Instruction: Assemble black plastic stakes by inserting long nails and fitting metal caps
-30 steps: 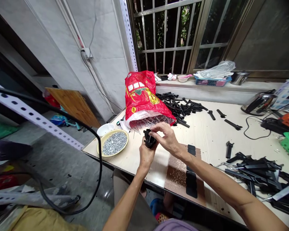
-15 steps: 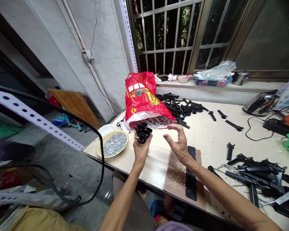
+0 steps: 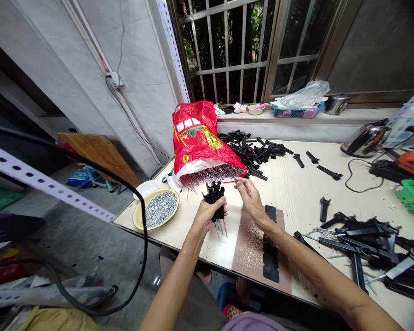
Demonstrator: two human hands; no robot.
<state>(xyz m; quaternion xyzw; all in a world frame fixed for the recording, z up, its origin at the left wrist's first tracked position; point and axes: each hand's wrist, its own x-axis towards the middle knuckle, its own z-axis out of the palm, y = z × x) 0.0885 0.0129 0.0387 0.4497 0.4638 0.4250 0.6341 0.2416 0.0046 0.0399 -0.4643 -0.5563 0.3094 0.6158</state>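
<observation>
My left hand (image 3: 207, 214) is closed round a bunch of black plastic pieces with metal pins (image 3: 215, 201), held upright over the table with the pins pointing down. My right hand (image 3: 249, 196) hovers just to the right of the bunch, fingers loosely curled, and I can make out nothing in them. Just behind both hands lies a red bag (image 3: 200, 141) on its side, with thin metal pins (image 3: 212, 174) spilling from its open mouth.
A yellow dish of small metal bits (image 3: 156, 209) and a white bowl (image 3: 145, 187) sit at the table's left corner. Black parts are heaped behind the bag (image 3: 253, 149) and at the right (image 3: 365, 239). A brown board with black pads (image 3: 262, 239) lies near the front edge. A kettle (image 3: 364, 138) stands far right.
My left hand has turned the bunch upright so the pins hang down. My right hand let go of the bunch, drew away, then came back close beside it.
</observation>
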